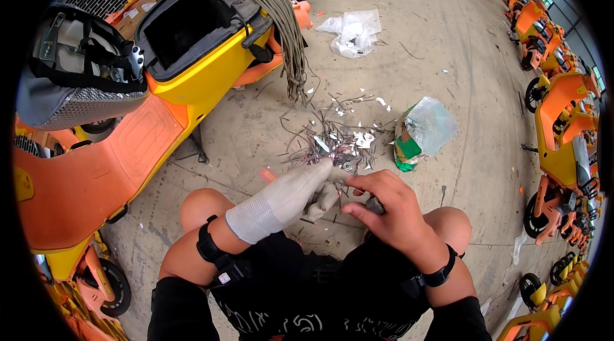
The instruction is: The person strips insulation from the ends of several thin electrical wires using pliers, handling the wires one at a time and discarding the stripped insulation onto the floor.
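Observation:
My left hand (307, 192) wears a pale knit glove. Its fingers are curled in front of me, and whether anything thin is pinched in them is hard to make out. Close beside it, my bare right hand (391, 202) grips a short dark object (375, 205), mostly hidden by the palm. The right fingertips nearly meet the gloved fingers. Beyond both hands, a heap of cut wire pieces (331, 137) lies on the concrete floor, mixed with white scraps (363, 139). A small metal ring (347, 166) shows at its near edge. To its right stands a green and white bag (424, 132).
A yellow and orange scooter (216, 67) fills the left side, its seat (86, 77) tipped up. A bundle of long cables (288, 39) hangs over its end. Crumpled clear plastic (356, 34) lies farther off. Several scooters (559, 115) line the right side.

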